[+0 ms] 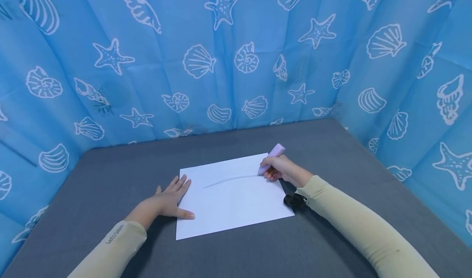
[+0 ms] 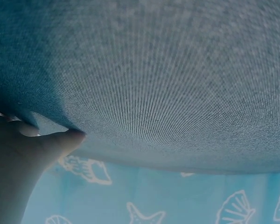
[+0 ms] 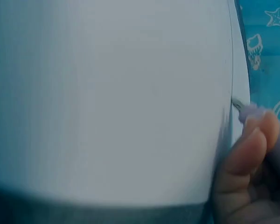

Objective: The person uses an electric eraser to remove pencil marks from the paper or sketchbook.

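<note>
A white sheet of paper (image 1: pixel 232 204) lies slightly turned on the grey table. My left hand (image 1: pixel 169 200) rests on its left edge with the fingers spread; in the left wrist view only part of that hand (image 2: pixel 32 149) shows. Near the sheet's upper right corner my right hand (image 1: pixel 278 168) grips a thick lavender pen-shaped tool (image 1: pixel 276 150), its butt tilted up and right. In the right wrist view the tool's small metal tip (image 3: pixel 237 103) meets the paper. A thin curved line (image 1: pixel 228 179) runs leftward from the tip; I cannot tell whether it is drawn or cut.
Grey cloth covers the table (image 1: pixel 121 167). A blue curtain (image 1: pixel 236 85) with white shells and starfish hangs behind it and along both sides. A small black object (image 1: pixel 295 201) sits at my right wrist, by the sheet's right edge.
</note>
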Motion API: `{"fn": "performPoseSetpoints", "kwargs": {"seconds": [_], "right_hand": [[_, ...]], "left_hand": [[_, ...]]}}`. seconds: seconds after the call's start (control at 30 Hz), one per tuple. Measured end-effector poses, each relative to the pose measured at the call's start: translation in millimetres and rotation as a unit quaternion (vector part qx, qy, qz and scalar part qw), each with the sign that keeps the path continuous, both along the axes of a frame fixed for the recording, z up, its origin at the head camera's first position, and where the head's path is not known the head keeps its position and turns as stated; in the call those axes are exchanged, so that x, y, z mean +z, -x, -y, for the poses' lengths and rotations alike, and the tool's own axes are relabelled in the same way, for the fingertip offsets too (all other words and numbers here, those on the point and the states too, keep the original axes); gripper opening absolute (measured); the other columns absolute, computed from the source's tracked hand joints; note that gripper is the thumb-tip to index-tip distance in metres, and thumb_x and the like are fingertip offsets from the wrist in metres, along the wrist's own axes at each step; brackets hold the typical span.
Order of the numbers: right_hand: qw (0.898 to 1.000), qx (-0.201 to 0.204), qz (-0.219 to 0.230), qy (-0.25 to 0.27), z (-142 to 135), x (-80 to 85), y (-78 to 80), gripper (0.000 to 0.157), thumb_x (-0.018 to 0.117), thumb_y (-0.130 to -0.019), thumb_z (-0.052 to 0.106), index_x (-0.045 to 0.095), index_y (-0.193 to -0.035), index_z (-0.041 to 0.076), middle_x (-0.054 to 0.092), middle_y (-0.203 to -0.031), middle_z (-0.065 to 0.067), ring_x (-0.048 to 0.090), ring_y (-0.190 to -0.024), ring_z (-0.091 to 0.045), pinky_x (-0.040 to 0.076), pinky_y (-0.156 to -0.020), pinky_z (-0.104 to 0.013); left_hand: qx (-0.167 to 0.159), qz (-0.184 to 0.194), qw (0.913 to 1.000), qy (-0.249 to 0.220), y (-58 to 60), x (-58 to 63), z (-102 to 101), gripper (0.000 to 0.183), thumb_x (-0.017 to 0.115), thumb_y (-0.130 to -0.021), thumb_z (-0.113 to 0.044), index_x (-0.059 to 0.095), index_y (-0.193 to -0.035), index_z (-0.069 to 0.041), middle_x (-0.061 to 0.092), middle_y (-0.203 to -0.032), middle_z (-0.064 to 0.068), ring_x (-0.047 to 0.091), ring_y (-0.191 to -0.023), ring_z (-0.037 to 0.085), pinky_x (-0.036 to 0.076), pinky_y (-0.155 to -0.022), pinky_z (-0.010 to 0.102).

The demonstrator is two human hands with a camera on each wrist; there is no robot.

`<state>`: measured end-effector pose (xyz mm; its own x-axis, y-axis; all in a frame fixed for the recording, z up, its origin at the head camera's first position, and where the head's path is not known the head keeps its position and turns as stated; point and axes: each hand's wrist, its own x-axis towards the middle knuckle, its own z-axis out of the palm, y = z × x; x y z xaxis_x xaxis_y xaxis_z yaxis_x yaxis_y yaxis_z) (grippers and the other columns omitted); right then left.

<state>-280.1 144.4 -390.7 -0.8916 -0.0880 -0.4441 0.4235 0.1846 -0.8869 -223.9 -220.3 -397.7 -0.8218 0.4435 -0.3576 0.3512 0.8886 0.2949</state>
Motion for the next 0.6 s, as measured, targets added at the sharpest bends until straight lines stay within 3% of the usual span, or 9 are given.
{"fn": "performPoseSetpoints", "kwargs": {"seconds": [0.47,0.6], "right_hand": [[1.0,0.012,-0.005,-0.019,1.9,2.2,-0.6,0.021,0.059,-0.092,0.014,0.055,-0.098,-0.005,0.054,-0.062,-0.006,0.05,-0.05,-0.012,0.044,-0.051,-0.022],[1.0,0.017,-0.008,0.007,-0.7,0.0,-0.6,0.023,0.057,-0.094,0.015,0.054,-0.103,-0.006,0.055,-0.065,-0.007,0.052,-0.052,-0.013,0.047,-0.053,-0.023]], "left_hand": [[0.003,-0.009,0.9999,0.008,-1.3,0.4,-0.6,0.116,0.069,-0.075,-0.068,0.016,-0.155,-0.004,0.003,-0.161,0.02,0.0,-0.146,0.043,0.003,-0.102,0.076],[0.004,-0.01,0.9999,0.006,-2.1,-0.1,-1.0,0.116,0.07,-0.074,-0.068,0.016,-0.155,-0.003,0.004,-0.161,0.02,0.0,-0.146,0.043,0.003,-0.102,0.076]]}}
